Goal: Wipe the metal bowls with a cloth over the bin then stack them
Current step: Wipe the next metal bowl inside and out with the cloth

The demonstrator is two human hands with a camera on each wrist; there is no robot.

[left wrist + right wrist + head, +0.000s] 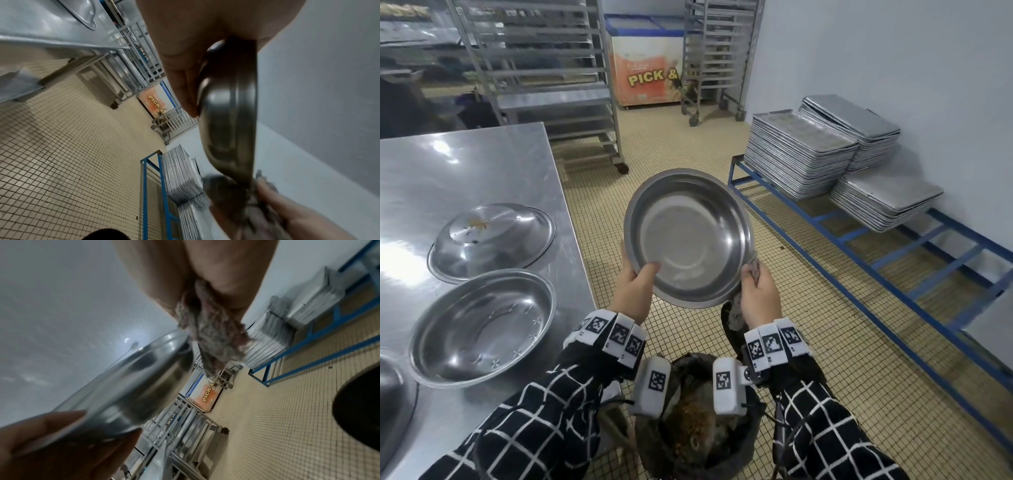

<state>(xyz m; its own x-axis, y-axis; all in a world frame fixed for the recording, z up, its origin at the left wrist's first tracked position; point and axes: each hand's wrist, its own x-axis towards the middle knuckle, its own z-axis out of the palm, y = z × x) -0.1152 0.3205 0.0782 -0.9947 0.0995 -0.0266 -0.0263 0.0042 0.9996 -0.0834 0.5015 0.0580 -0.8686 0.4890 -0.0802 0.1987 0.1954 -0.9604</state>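
A metal bowl (688, 236) is held up, tilted toward me, above the dark bin (698, 425) on the floor. My left hand (635, 284) grips its lower left rim, thumb inside, fingers behind. My right hand (758, 291) clutches a grey mottled cloth (753, 270) against the bowl's lower right rim. In the left wrist view the bowl (230, 113) shows edge-on, with the cloth (252, 209) below it. In the right wrist view the cloth (213, 337) hangs from my fingers beside the bowl (123, 386). On the steel table (493, 161) stand an upright bowl (482, 329) and an upturned one (489, 240).
Another bowl's edge (393, 394) shows at the table's near left. A blue frame (859, 240) with stacks of metal trays (801, 157) runs along the right wall. Wheeled racks (544, 75) and a chest freezer (643, 68) stand at the back. Tiled floor lies between.
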